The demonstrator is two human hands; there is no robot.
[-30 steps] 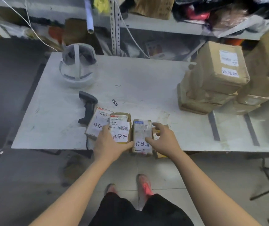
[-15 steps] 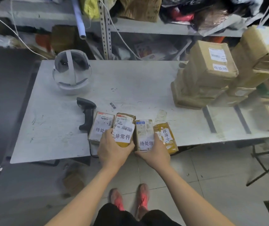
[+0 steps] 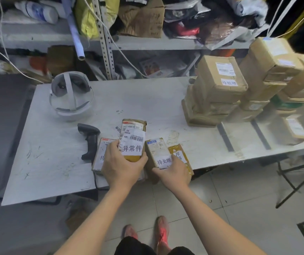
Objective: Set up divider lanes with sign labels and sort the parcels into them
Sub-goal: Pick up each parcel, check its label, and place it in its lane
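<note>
My left hand point(image 3: 121, 168) grips the 异常件 parcel point(image 3: 132, 138) by its near end, over the row; my right hand point(image 3: 173, 173) holds the 待处理 parcel point(image 3: 158, 153) at the surface's point(image 3: 147, 100) front edge, a yellow parcel point(image 3: 183, 161) just beside it; scanner point(image 3: 89, 138) further left; box stack point(image 3: 219, 85) far right.

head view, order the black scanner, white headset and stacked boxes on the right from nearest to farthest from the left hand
From the left hand, which grips the 异常件 parcel:
1. black scanner, just to its left on the table.
2. white headset, farther back on the left.
3. stacked boxes, at the back on the far right.
</note>
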